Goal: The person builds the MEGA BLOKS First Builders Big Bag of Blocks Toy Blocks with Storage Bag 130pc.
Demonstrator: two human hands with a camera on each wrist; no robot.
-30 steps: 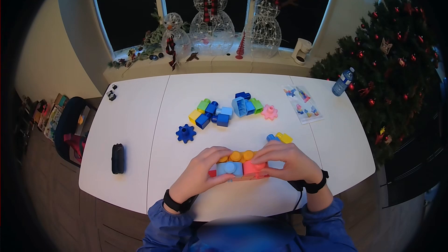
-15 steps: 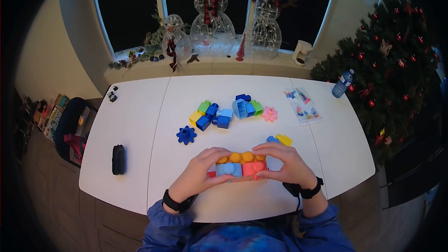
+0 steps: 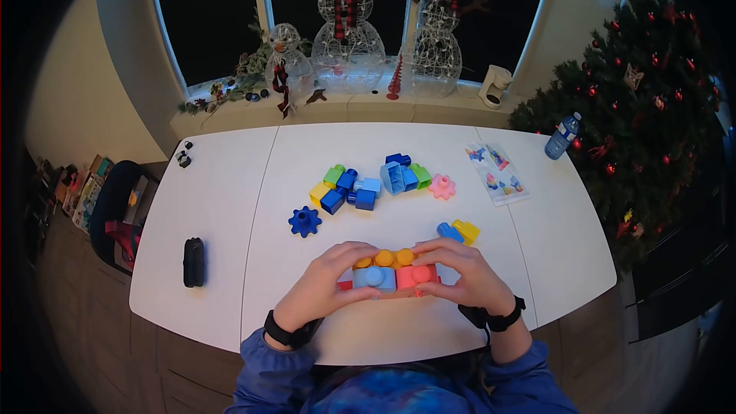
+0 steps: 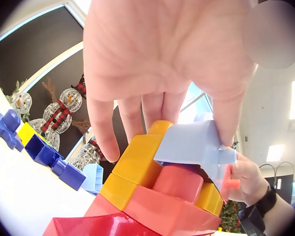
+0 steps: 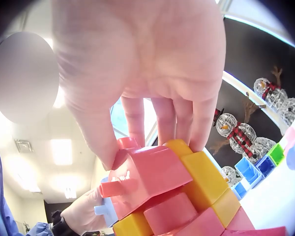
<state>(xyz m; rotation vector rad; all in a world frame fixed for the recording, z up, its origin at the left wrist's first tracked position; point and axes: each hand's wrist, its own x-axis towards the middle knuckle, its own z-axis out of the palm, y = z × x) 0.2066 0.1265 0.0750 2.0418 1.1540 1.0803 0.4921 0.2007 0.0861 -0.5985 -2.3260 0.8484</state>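
A built stack of toy bricks stands close in front of the person, between both hands. Its top shows a light blue brick [image 3: 372, 281], a coral brick [image 3: 414, 279] and a row of orange bricks [image 3: 385, 258] behind them. The left hand [image 3: 320, 282] grips the left side, thumb on the light blue brick and fingers on the orange ones. Mirroring it, the right hand [image 3: 474, 280] pinches the right side, thumb at the coral brick. The left wrist view shows the light blue brick overhanging a coral stud, with a red brick [image 4: 98, 227] lower down.
Loose blue, green and yellow bricks [image 3: 345, 188] lie beyond the hands, beside a blue gear piece [image 3: 305, 221] and a pink one [image 3: 441, 187]. Small yellow [image 3: 466, 231] and blue bricks sit near the right fingers. A picture sheet [image 3: 498, 174], bottle [image 3: 563, 136] and black case [image 3: 194, 262] rest farther out.
The right hand has slid a little to the right, uncovering more of the orange and coral bricks and of the small yellow brick behind it. The left hand stays nearly in place.
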